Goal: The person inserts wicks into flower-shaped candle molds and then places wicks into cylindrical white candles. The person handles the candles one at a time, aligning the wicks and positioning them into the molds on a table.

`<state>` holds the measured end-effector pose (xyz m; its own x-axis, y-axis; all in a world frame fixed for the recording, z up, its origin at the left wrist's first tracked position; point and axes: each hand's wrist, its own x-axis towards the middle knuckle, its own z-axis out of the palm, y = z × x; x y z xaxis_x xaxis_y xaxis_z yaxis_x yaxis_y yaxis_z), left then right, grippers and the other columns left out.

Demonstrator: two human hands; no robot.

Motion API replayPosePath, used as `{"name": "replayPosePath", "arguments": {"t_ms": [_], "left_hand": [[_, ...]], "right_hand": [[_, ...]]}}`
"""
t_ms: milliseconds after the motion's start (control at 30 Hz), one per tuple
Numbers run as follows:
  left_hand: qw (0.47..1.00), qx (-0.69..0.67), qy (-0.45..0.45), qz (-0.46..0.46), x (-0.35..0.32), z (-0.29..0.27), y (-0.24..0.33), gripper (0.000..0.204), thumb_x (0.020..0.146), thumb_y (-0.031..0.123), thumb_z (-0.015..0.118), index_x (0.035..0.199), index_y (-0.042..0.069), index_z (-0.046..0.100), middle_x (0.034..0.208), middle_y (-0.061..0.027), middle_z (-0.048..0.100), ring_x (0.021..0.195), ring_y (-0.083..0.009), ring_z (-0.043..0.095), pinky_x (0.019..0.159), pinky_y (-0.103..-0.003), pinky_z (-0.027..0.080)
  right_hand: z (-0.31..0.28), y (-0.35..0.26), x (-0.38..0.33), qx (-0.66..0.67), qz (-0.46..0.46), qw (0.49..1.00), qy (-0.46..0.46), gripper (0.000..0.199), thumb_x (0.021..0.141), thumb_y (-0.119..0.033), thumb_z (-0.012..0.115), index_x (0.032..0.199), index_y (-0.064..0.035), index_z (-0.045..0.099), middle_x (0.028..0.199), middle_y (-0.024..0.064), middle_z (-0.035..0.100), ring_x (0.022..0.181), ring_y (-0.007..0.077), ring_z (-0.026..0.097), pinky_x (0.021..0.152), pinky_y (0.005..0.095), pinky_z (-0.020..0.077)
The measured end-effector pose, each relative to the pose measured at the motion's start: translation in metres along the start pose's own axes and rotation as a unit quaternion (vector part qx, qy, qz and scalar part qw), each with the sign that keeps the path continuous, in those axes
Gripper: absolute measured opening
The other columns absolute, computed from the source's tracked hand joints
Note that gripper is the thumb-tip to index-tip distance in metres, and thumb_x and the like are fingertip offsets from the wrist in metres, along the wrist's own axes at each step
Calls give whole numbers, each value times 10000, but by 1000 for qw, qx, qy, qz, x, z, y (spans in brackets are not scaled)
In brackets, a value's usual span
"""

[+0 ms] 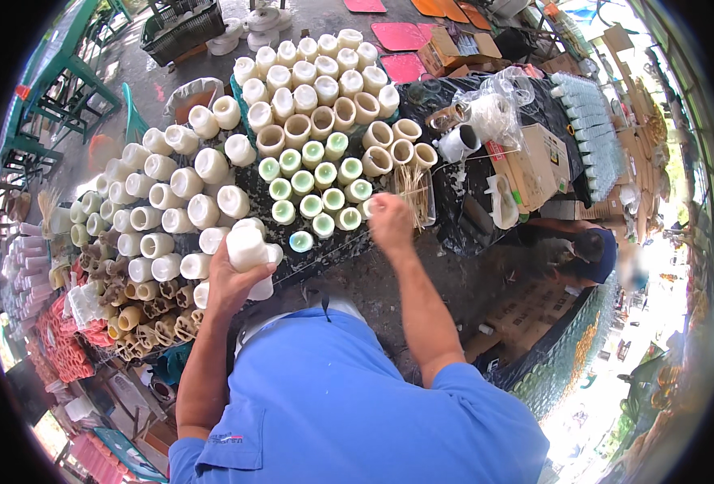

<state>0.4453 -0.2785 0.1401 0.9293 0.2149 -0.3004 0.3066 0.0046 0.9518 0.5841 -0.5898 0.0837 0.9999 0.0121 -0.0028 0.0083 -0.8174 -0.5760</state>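
- Blue shirt (349,411): nearest the camera, fills the lower centre; both bare forearms rise from it toward the desk.
- Left hand (229,284): fingers wrapped around a cream cylindrical candle (246,247), held upright above the near edge of the desk, just in front of the cream rows.
- Right hand (391,219): fingers pressed together in a pinch at the right end of the green group; what sits between the fingertips is too small to tell.
- Single pale green candle (300,240): stands alone at the near edge of the desk, between the two hands.
- Desk (462,230): dark covering, bare strip to the right of the right hand.
- Pale green candles (317,185): small upright cylinders in close rows, mid-desk, touching one another.
- Thin sticks (413,189): loose bundle in a clear tray, just beyond the right hand.
- Cream candles, left block (171,194): larger cylinders, packed side by side, left of the green group.
- Tan hollow cylinders (389,145): open tops, beyond the sticks.
- Cream candles, far block (317,73): dense rows at the far side of the desk.
- Cardboard box (538,165): right of the desk, beside clear plastic bags (494,101).
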Motion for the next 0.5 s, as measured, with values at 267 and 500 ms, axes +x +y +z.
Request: {"name": "replayPosePath", "arguments": {"t_ms": [267, 500], "left_hand": [[996, -81, -9, -36, -7, -1, -6, 663, 765, 97, 941, 1327, 28, 597, 1129, -62, 704, 1001, -155, 694, 914, -331, 583], [1000, -16, -8, -24, -16, 8, -5, 693, 734, 100, 968, 1316, 28, 601, 1124, -55, 717, 1010, -155, 693, 900, -336, 589]], "right_hand": [[6, 118, 45, -290, 167, 940, -71, 282, 882, -261, 722, 985, -23, 832, 1040, 233, 807, 984, 432, 790, 891, 504, 638], [16, 137, 39, -231, 194, 950, -74, 261, 913, -226, 704, 916, 10, 817, 962, 237, 804, 842, 356, 803, 759, 464, 642]]}}
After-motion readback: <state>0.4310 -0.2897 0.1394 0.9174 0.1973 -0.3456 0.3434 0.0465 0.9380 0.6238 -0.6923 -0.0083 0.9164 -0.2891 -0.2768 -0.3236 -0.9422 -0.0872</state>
